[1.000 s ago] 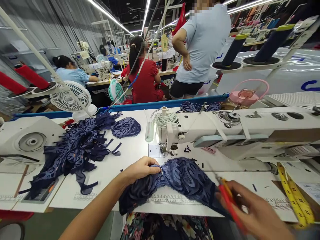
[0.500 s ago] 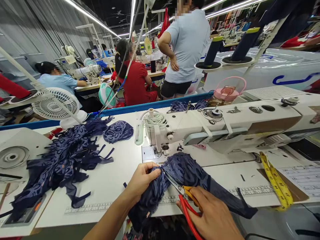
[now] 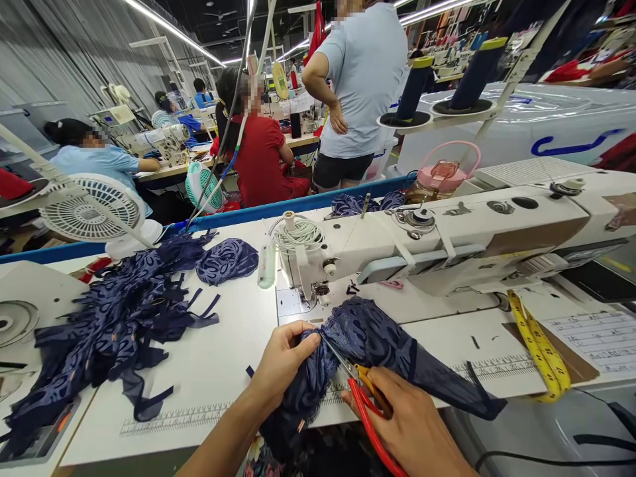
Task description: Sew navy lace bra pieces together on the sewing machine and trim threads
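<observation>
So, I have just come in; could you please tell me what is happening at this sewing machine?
A person's left hand pinches a navy patterned garment near its narrow middle, in front of the sewing machine. The right hand holds red-and-orange-handled scissors, with the blade tips at the pinched spot; whether they are cutting is too small to tell. A pile of similar navy pieces lies to the left, and a yellow tape measure to the right.

Red-handled scissors over rumpled navy bra
</observation>
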{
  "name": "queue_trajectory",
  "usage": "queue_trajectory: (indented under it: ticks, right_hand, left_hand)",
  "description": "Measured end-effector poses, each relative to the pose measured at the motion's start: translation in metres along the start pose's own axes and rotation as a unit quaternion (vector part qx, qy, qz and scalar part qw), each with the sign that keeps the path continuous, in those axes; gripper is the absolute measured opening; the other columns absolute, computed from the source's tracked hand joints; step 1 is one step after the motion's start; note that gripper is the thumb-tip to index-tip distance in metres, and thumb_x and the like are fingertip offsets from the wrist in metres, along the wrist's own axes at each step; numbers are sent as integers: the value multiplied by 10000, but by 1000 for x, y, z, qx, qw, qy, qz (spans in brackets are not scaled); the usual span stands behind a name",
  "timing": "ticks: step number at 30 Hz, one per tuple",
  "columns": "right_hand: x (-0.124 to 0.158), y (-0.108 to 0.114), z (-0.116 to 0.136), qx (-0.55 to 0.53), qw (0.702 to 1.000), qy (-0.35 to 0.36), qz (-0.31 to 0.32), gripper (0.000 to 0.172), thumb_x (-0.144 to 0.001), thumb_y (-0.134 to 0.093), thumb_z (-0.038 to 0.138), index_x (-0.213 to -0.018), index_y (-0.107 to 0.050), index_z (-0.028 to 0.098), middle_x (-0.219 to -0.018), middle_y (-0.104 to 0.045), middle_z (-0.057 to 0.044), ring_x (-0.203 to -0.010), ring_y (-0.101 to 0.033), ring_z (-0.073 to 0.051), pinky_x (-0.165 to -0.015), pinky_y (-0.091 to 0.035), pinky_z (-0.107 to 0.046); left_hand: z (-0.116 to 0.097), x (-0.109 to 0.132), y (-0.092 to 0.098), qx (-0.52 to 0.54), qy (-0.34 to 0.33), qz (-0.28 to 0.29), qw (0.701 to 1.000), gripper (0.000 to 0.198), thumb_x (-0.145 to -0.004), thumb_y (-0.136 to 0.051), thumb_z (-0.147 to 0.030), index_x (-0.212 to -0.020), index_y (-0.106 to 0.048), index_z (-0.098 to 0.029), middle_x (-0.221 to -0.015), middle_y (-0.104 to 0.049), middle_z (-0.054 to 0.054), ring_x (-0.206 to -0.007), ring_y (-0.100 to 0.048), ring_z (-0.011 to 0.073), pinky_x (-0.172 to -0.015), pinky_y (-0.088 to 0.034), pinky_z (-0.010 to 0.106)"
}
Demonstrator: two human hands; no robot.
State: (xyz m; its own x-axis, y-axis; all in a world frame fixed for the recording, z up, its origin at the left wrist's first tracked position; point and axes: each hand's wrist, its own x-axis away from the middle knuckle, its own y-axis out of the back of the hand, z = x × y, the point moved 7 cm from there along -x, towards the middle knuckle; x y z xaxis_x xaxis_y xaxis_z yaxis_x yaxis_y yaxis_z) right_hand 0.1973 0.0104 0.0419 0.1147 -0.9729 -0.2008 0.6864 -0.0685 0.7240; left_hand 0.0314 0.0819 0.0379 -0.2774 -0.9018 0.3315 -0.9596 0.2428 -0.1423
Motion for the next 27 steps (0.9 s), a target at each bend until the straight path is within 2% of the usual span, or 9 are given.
queue_trajectory:
  ticks: [4, 9, 15, 22, 27]
  right_hand:
    - [2, -2, -1, -1, 1000, -13, 8, 290, -946, -494, 478, -790, -564, 244, -725, -655, -23, -595, -634, -168, -514, -478, -250]
    - [5, -10, -9, -1, 997, -54, 53, 289, -933, -524, 486, -781, -544, 242, -760, -658, -11, -635, -635, -162, -566, -475, -248]
    - [4, -9, -11, -14, 991, -88, 100, 184, -903, -581, 407, -819, -541, 249, -840, -684, -16, -759, -675, -194, -598, -479, -253]
    - [6, -15, -13, -66, 987, -99, 110, 228, -914, -574, 406, -764, -508, 248, -791, -664, 3, -701, -652, -168, -627, -472, -242]
    - [5, -13, -13, -38, 983, -121, 130, 217, -881, -601, 416, -772, -515, 249, -797, -669, 2, -709, -650, -180, -615, -457, -253]
  left_hand:
    - [1, -1, -1, 6, 2, 0, 1000, 329, -747, -751, -450, -816, -657, -143, -769, -620, 14, -722, -539, 131, -708, -425, 225]
    - [1, 0, -2, 11, 5, 0, 1000, 328, -754, -754, -441, -838, -669, -136, -771, -622, 14, -706, -534, 115, -702, -431, 214]
    - [1, 0, -1, 25, 4, -1, 1000, 325, -748, -765, -431, -846, -680, -133, -794, -638, 23, -721, -547, 116, -705, -439, 209]
    - [3, 0, -2, 38, 13, 4, 999, 340, -747, -769, -436, -853, -685, -124, -791, -645, 30, -710, -553, 117, -697, -445, 213]
    - [4, 0, -1, 35, 12, 1, 999, 326, -751, -769, -423, -861, -689, -127, -798, -646, 29, -718, -557, 117, -703, -449, 211]
